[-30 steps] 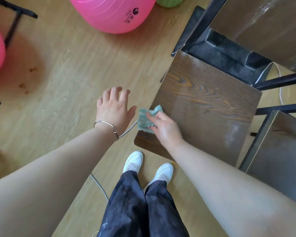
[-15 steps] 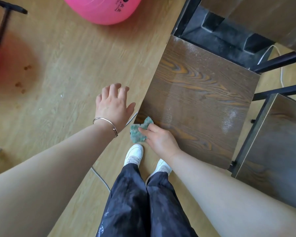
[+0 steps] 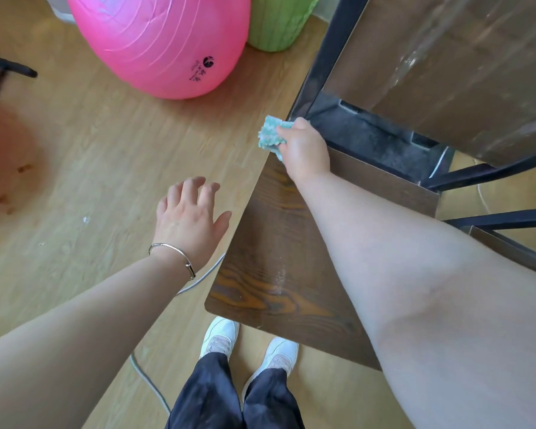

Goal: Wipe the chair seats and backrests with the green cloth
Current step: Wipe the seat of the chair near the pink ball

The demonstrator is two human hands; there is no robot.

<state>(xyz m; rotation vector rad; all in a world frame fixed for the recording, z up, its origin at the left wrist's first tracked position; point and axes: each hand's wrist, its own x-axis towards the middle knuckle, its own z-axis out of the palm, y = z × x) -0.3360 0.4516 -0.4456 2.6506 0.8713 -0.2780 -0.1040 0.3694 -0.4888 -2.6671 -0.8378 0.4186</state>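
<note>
Moved from the near edge: right hand (image 3: 307, 150) grips crumpled green cloth (image 3: 270, 136) at the far-left corner of the dark wood-grain chair seat (image 3: 276, 274); dusty backrest (image 3: 446, 72) directly beyond, seemingly unwiped. Left hand (image 3: 189, 218) relaxed, empty.

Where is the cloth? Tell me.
Head view, upper middle: the cloth is gripped in the right hand at the seat's far left corner, beside the frame.

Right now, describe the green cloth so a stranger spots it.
Find the dark wooden chair seat in the middle. At its far left corner, the right hand grips the green cloth. It is small and fuzzy, unlike the ribbed green bin beyond.
</note>
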